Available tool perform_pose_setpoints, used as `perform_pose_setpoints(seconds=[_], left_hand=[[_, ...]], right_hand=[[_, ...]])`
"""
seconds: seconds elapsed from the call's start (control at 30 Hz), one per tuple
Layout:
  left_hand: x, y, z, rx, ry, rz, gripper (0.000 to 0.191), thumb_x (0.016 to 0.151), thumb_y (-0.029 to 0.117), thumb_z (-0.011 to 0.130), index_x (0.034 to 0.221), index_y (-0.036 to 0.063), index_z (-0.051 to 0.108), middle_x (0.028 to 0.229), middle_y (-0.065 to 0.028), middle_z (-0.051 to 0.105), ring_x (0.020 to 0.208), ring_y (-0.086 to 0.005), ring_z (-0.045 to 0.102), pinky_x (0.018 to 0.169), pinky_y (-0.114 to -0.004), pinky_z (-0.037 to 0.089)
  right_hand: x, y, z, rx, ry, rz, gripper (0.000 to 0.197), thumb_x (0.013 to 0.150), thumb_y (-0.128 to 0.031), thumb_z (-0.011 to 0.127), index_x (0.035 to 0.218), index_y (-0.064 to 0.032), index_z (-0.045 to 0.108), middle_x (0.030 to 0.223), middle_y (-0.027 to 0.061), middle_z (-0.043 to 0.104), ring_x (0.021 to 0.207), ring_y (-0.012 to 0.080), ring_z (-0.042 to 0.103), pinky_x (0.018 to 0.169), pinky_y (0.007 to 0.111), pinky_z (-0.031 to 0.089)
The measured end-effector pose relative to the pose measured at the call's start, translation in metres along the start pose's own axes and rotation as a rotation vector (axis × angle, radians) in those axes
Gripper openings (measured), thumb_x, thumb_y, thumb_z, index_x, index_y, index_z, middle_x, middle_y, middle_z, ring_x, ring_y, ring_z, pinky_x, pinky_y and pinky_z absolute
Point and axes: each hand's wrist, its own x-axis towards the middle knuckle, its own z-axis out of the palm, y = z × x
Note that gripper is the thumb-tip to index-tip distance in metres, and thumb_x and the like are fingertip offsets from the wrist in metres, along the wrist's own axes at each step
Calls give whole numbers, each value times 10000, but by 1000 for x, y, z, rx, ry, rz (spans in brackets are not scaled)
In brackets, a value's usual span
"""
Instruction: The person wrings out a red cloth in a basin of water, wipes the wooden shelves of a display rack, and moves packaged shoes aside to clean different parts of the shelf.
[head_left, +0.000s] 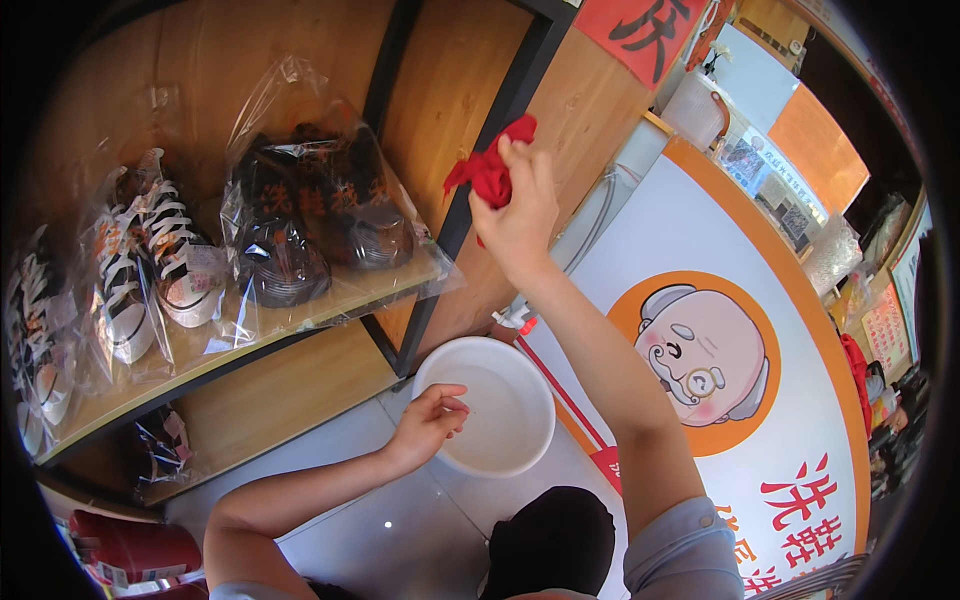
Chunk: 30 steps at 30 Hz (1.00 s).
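My right hand (525, 199) grips a bunched red cloth (491, 171) against or just in front of the black metal upright (517, 82) of a shelf unit; whether the cloth touches it I cannot tell. Lower down, my left hand (433, 420) hovers over the rim of a white basin (536, 450), its fingers loosely curled and partly apart, holding nothing. Some liquid seems to lie in the basin, which stands on the grey tiled floor.
Bagged black shoes (281, 255) and bagged lace-up sneakers (172, 255) stand on the wooden shelf (300, 337) at left. A red fire extinguisher (139, 547) is at lower left. To the right rises a white counter (600, 300) with orange edging and a cartoon face. A tap (514, 319) sits behind the basin.
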Motion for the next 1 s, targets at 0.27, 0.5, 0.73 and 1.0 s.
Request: perform_pose_setpoints(seconds=[0.27, 0.5, 0.73, 1.0], left_hand=[[3, -7, 4, 59, 1, 20, 365, 877, 80, 573, 1231, 55, 486, 1006, -64, 586, 783, -106, 560, 693, -255, 472], [2, -4, 2, 38, -8, 32, 367, 874, 85, 579, 1229, 58, 488, 994, -66, 586, 787, -102, 559, 692, -252, 470], [-1, -2, -3, 2, -24, -9, 351, 883, 69, 572, 1225, 77, 494, 998, -54, 583, 809, -105, 553, 722, -247, 451], [1, -10, -9, 10, -23, -42, 344, 880, 78, 581, 1213, 68, 496, 962, -48, 582, 792, -102, 553, 697, -241, 451]], right_hand=[[39, 10, -24, 111, 107, -51, 472, 575, 11, 720, 1030, -68, 620, 1048, 100, 586, 987, 300, 587, 827, 362, 492], [139, -34, -20, 68, 385, -279, 378, 642, 10, 721, 999, -39, 603, 959, 128, 584, 927, 302, 580, 810, 358, 475], [149, -69, -1, 52, 351, -186, 382, 628, 7, 719, 982, -35, 582, 944, 146, 552, 947, 336, 553, 827, 380, 464], [169, -85, 9, 141, 366, -511, 350, 580, 12, 700, 902, -57, 582, 871, 106, 532, 843, 304, 548, 706, 372, 466]])
